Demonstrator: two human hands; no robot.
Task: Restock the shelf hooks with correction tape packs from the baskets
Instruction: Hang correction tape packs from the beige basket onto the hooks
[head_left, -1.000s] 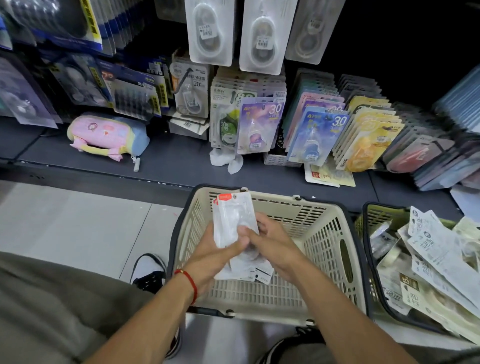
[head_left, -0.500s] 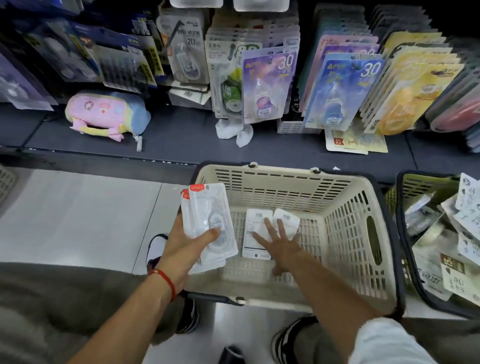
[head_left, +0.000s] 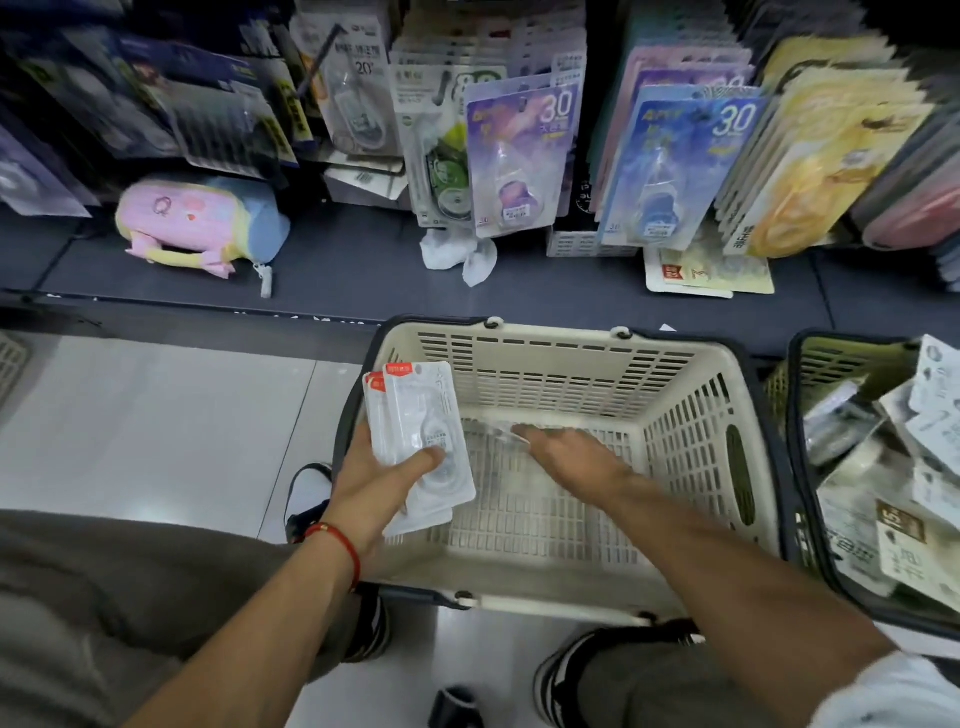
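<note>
Head view. A small stack of correction tape packs, clear blisters with red corner tags, is gripped in the left hand at centre-left of the frame, over the left rim of the beige basket. The thumb is laid across the front of the top pack and the fingers are curled behind the stack. A red cord bracelet is worn on that wrist.

The right hand is extended into the basket at centre frame, palm down with fingers straight. Its fingertips are blurred; whether a pack is touched there cannot be determined.

A second basket, dark-rimmed, is seen at the right edge, just beside the beige one, and is filled with loose carded packs.

Across the upper frame, the shelf hooks are loaded with rows of hanging packs, among them a purple carded pack and a blue carded pack, both marked "30". A pink plush pouch is lying on the dark shelf base at upper left.
</note>
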